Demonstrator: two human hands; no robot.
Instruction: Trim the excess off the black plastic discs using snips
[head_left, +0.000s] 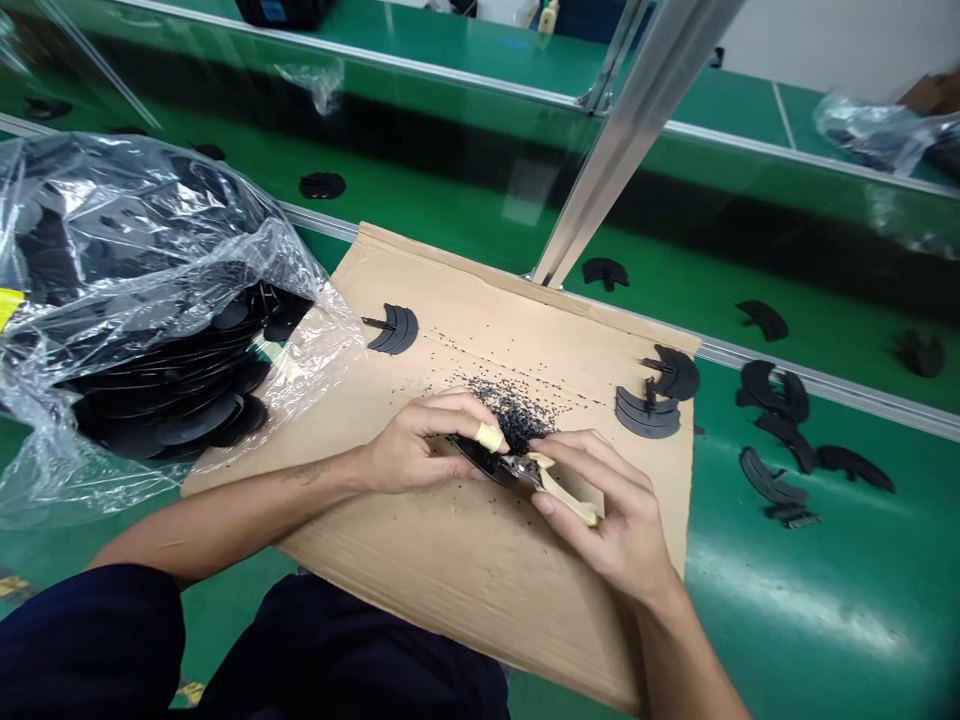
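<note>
In the head view, a thin, flat black plastic piece (480,458) is held by the left hand (427,440) over the middle of a big brown cardboard sheet (450,580). It is pinched between the thumb and the fingers, which are narrow around it. Much of the piece is covered by the hand, so its full shape cannot be told. Yellow tape (490,437) is wrapped around one fingertip.

A small metal cutter with pale yellow handles (570,500) is held by the right hand (615,510). The fingers are curled partly closed around the handles. The metal tip is put right at the edge of the black piece, but whether they touch cannot be told. Part of the handles is hidden by the hand.

A heap of tiny black bits (517,410) is spread just past the hands, and its near side is blocked by them. One curved black part (397,330) is seen at the sheet's far left, and two more curved black parts (649,412) at its right. More loose black parts (776,390) are scattered on the shiny green surface (825,600). At the left, a stack of round black plates (180,410) is partly covered by a crinkly clear plastic bag (150,230), which is cut off by the picture's edge.
</note>
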